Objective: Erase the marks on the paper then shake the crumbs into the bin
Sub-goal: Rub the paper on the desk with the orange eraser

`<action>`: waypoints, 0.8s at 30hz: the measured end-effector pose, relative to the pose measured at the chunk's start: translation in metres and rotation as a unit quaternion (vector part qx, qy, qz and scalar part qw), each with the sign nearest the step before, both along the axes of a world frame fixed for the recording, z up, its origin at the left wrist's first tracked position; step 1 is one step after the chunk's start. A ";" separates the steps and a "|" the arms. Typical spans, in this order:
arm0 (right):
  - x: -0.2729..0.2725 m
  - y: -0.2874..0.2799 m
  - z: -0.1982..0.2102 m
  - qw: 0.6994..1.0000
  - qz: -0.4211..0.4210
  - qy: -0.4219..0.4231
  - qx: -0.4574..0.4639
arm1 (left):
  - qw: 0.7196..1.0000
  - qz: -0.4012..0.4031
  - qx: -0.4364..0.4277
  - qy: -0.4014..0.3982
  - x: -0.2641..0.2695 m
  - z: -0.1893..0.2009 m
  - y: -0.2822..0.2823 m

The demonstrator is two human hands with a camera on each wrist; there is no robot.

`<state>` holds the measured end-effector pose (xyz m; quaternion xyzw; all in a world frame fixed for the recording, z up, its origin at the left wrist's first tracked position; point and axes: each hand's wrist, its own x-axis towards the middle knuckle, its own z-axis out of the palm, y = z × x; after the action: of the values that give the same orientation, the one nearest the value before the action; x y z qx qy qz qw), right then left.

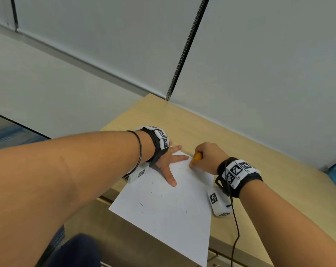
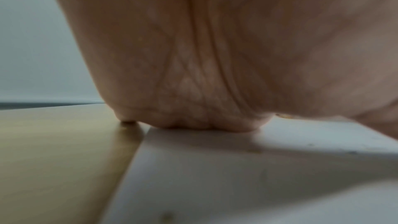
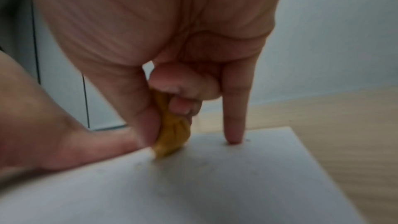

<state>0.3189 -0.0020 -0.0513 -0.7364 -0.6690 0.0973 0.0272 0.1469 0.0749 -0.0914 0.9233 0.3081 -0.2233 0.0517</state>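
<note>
The left hand [image 1: 164,162] lies flat, fingers spread straight, pressing the far left part of the white sheet of paper [image 1: 169,214] onto the pale wooden tabletop [image 1: 259,151]. The paper overhangs the tabletop's near edge and bears short dark marks [image 1: 151,187]. Just right, the right hand [image 1: 205,160] pinches a small orange eraser [image 3: 172,134] against the paper's far edge, little finger touching the sheet.

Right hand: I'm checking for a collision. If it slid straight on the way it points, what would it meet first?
Probably the left hand: the right hand, pinching the yellow eraser, points across the paper at its spread fingers. Depth is unclear.
</note>
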 end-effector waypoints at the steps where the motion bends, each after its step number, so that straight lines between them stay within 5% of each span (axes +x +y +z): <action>1: -0.002 -0.001 0.000 1.000 0.018 0.004 -0.020 | 1.000 0.000 0.000 0.000 0.000 0.000 0.000; 4: -0.003 -0.003 0.005 0.996 0.023 0.027 -0.088 | 1.000 0.000 -0.003 -0.008 0.000 0.000 -0.001; 8: 0.001 0.000 -0.004 0.999 -0.029 -0.015 0.008 | 1.000 0.000 -0.002 -0.014 -0.001 -0.002 0.000; 13: 0.006 -0.006 0.004 0.995 0.014 0.051 -0.086 | 1.000 0.005 -0.014 -0.011 -0.001 -0.001 -0.002; 24: 0.032 -0.012 -0.003 0.995 0.022 0.086 -0.037 | 0.999 0.031 -0.022 -0.003 0.035 0.001 -0.020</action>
<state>0.3513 -0.0142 -0.0547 -0.7109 -0.6762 0.1852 0.0556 0.1822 0.0551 -0.0901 0.9127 0.3314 -0.2255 0.0799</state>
